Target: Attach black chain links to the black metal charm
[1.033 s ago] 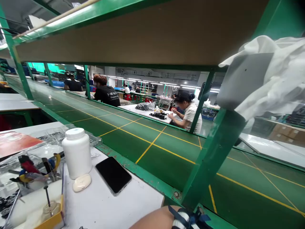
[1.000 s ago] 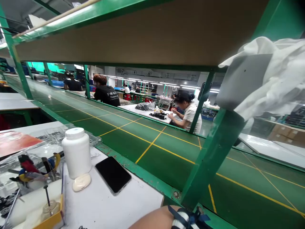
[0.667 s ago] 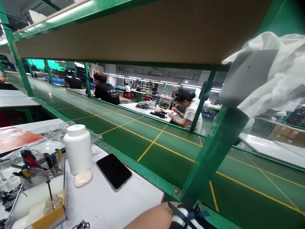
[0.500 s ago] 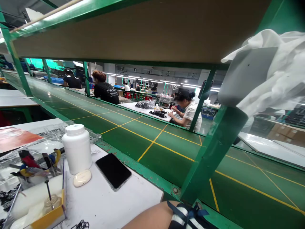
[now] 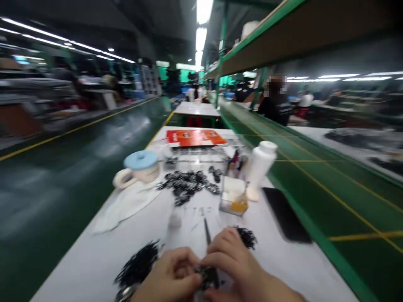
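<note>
My left hand (image 5: 173, 274) is closed, its thumb and fingers pinching a small dark part (image 5: 207, 277) above the white table. Curled over the same part from the other side is my right hand (image 5: 234, 262), fingers bent and touching it. A thin, dark, pointed tool (image 5: 207, 231), like tweezers, runs out past my right fingers; blur hides whether that hand grips it. Beside my left hand lies a pile of thin black pieces (image 5: 138, 264). A smaller black pile (image 5: 246, 237) sits just beyond my right hand.
Black parts (image 5: 189, 182) lie heaped mid-table. Around them are a blue-lidded cup (image 5: 140, 160), white cloth (image 5: 129, 205), clear box (image 5: 233, 197), white bottle (image 5: 262, 161) and phone (image 5: 286, 214). A green conveyor (image 5: 315, 188) runs along the right; a person (image 5: 275, 105) sits beyond it.
The view has swung left from the conveyor and down to the table. Both my hands have come into view, together at a small dark part; earlier only a forearm showed.
</note>
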The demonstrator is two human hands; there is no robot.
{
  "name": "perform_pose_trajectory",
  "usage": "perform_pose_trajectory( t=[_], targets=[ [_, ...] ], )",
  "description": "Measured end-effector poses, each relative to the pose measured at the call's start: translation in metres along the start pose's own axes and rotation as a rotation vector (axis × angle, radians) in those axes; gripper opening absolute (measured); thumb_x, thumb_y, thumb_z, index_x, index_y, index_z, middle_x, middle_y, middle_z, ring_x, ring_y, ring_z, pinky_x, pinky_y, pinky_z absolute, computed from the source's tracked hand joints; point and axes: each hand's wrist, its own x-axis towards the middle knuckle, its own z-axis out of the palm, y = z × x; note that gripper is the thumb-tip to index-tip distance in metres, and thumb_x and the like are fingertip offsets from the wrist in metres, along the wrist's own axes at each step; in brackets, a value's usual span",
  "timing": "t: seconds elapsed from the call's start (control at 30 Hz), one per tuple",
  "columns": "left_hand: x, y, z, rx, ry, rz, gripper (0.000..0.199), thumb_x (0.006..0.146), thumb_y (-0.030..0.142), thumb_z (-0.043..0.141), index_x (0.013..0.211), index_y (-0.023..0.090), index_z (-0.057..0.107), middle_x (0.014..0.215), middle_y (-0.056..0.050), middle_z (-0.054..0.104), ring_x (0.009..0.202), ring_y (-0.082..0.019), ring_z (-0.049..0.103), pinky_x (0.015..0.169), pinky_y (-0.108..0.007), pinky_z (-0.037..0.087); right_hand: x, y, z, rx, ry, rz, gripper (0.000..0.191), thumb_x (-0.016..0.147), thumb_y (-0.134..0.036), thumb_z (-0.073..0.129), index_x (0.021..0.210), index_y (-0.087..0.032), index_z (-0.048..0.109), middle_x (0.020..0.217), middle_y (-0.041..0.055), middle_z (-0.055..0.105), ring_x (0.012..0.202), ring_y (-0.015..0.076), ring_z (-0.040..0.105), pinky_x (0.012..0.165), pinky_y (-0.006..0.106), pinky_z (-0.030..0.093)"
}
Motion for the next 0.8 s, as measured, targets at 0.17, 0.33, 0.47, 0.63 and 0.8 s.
perform_pose_trajectory(
  t=[0.17, 0.33, 0.47, 0.63, 0.8],
  targets=[
    [0.002, 0.010, 0.013, -0.111, 0.046, -0.069, 0.044, 0.052, 0.042, 0.081, 0.070, 0.013, 0.052, 0.042, 0.007, 0.053, 0.032, -0.004, 0.043, 0.033, -0.013, 0.035, 0.003, -0.011, -0.008, 0.061, 0.011, 0.062, 0.026, 0.076, -0.032, 0.063, 0.099, -0.023, 0.058, 0.079, 0.0037, 0.062, 0.071, 0.0212, 0.057, 0.065, 0.043, 0.046],
    [0.000, 0.008, 0.014, -0.185, 0.038, -0.077, 0.038, 0.052, 0.031, 0.083, 0.069, 0.013, 0.054, 0.045, 0.006, 0.055, 0.034, -0.004, 0.048, 0.031, -0.012, 0.037, 0.005, -0.012, -0.011, 0.070, -0.021, 0.044, 0.022, 0.077, -0.026, 0.061, 0.098, -0.019, 0.059, 0.079, 0.0066, 0.062, 0.071, 0.0216, 0.056, 0.063, 0.042, 0.044],
    [0.000, 0.009, 0.013, -0.180, 0.023, -0.076, 0.031, 0.058, 0.027, 0.079, 0.069, 0.012, 0.055, 0.044, 0.006, 0.056, 0.033, -0.004, 0.048, 0.031, -0.011, 0.038, 0.002, -0.011, -0.014, 0.055, -0.092, 0.034, 0.025, 0.077, -0.021, 0.061, 0.102, -0.016, 0.057, 0.084, 0.0072, 0.061, 0.076, 0.0202, 0.054, 0.069, 0.040, 0.041],
    [0.000, 0.012, 0.012, -0.148, 0.013, -0.079, 0.017, 0.067, 0.018, 0.070, 0.072, 0.012, 0.055, 0.046, 0.004, 0.058, 0.034, -0.004, 0.049, 0.033, -0.011, 0.040, 0.002, -0.009, -0.017, 0.043, -0.127, 0.046, 0.025, 0.077, -0.022, 0.063, 0.101, -0.014, 0.056, 0.086, 0.0058, 0.060, 0.078, 0.0176, 0.052, 0.072, 0.037, 0.036],
    [-0.002, 0.015, 0.014, -0.122, 0.033, -0.085, 0.015, 0.068, 0.015, 0.067, 0.073, 0.013, 0.053, 0.042, 0.006, 0.055, 0.033, -0.004, 0.048, 0.033, -0.011, 0.039, 0.006, -0.009, -0.018, 0.028, -0.144, 0.034, 0.026, 0.078, -0.023, 0.061, 0.101, -0.014, 0.055, 0.084, 0.0052, 0.060, 0.077, 0.0165, 0.050, 0.070, 0.035, 0.034]
  ],
)
